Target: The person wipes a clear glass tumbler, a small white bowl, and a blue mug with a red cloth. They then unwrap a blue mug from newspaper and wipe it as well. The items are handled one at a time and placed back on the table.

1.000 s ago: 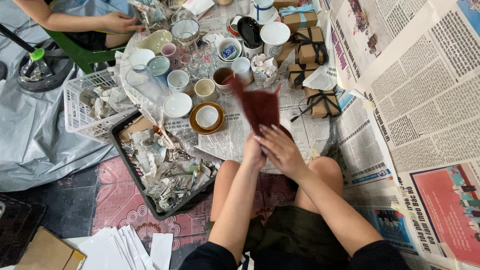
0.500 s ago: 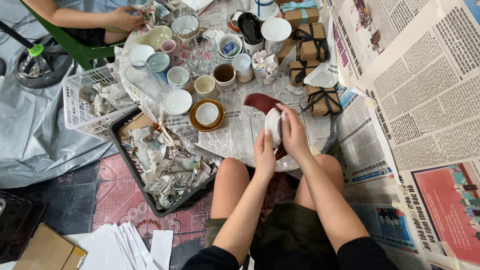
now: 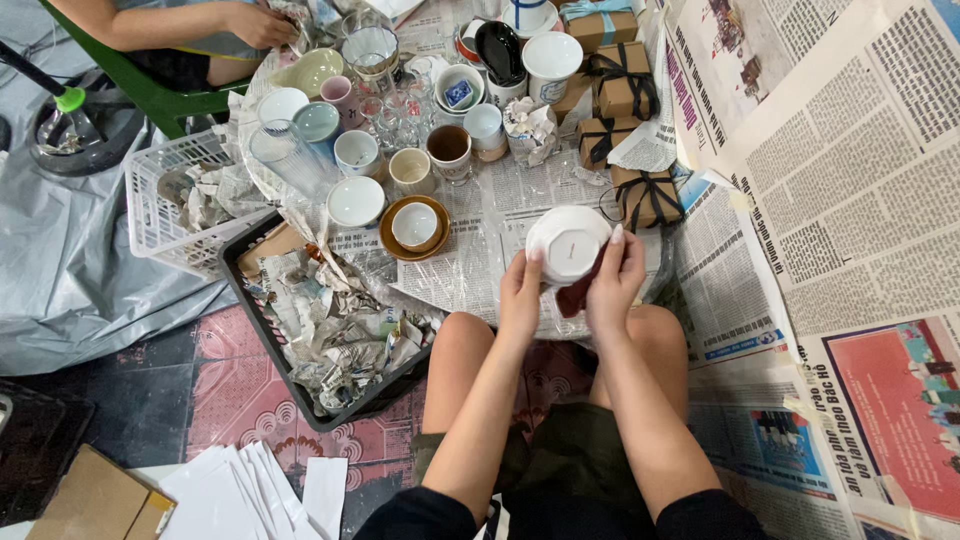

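I sit on the floor and hold a white bowl point(image 3: 567, 242) upside down in front of my knees. My left hand point(image 3: 520, 290) grips its near left rim. On the bowl's right side my right hand point(image 3: 612, 280) presses a dark red cloth point(image 3: 577, 293) against it; most of the cloth is hidden under the bowl and my fingers.
Several cups, bowls and glasses point(image 3: 400, 120) stand on newspaper ahead. Brown gift boxes with black ribbon point(image 3: 645, 195) lie to the right. A black tray of crumpled paper point(image 3: 330, 330) and a white basket point(image 3: 165, 215) are on the left. Another person's arm point(image 3: 180, 25) reaches in at top left.
The dark red cloth was held up spread open; the white bowl then came into my hands and is now turned base-up, with the cloth bunched beneath it.
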The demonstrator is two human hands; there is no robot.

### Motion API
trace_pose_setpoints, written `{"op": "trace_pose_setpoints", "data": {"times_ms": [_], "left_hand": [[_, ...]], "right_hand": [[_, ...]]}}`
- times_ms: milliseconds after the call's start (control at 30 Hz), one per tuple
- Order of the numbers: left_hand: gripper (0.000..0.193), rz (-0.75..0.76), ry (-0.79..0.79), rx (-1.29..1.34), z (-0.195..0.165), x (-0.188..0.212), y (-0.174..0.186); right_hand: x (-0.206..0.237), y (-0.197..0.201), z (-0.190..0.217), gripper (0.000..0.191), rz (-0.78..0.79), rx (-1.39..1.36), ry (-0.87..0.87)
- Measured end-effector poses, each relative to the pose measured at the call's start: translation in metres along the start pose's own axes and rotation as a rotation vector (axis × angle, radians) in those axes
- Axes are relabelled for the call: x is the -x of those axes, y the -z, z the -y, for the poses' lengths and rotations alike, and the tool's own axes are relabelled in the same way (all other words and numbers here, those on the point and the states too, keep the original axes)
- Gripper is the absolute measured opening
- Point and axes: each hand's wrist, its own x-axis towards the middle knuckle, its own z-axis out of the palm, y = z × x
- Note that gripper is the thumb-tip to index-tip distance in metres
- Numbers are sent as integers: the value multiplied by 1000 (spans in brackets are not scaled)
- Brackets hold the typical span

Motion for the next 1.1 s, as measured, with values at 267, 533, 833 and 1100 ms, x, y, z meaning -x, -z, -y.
{"op": "trace_pose_setpoints", "data": {"times_ms": [267, 533, 833, 1100], "left_hand": [[40, -36, 105, 113, -28, -7, 7], [47, -147, -66, -74, -18, -1, -14], [31, -211, 264, 581, -26, -15, -25], [28, -72, 13, -101, -20, -4, -11]], "right_hand": [[-14, 1, 43, 21, 407, 277, 273], [-12, -14, 44, 19, 123, 181, 193], [-8, -20, 26, 16, -3, -49, 62], [-22, -2, 28, 10, 226, 291, 142]]}}
